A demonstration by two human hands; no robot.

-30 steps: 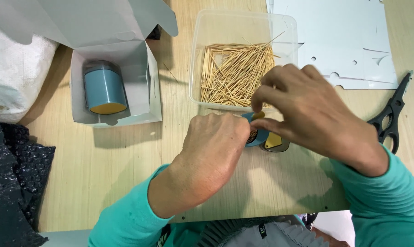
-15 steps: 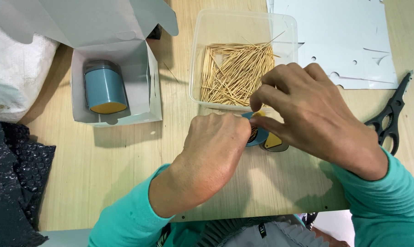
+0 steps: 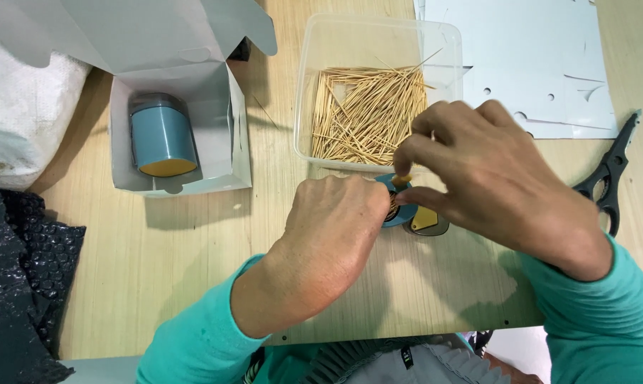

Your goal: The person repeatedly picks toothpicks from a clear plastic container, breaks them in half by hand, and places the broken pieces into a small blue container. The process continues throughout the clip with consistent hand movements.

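My left hand (image 3: 332, 238) is closed around a small blue round container (image 3: 401, 206), most of which it hides. My right hand (image 3: 488, 181) is over the container's open top, thumb and fingers pinched on a small bunch of toothpicks at its mouth. A small lid with a yellow patch (image 3: 428, 220) lies on the table right beside the container. Just behind my hands stands a clear plastic tub (image 3: 314, 64) with a heap of wooden toothpicks (image 3: 360, 114).
An open white cardboard box (image 3: 215, 153) at the left holds another blue container with a yellow end (image 3: 161, 139). Black scissors (image 3: 613, 174) lie at the right. White die-cut card sheets (image 3: 542, 57) lie at the back right. White sack and black bubble wrap (image 3: 15, 284) at far left.
My right hand has stayed over the container's mouth, its fingers shifting only slightly. My left hand keeps its grip on the container.
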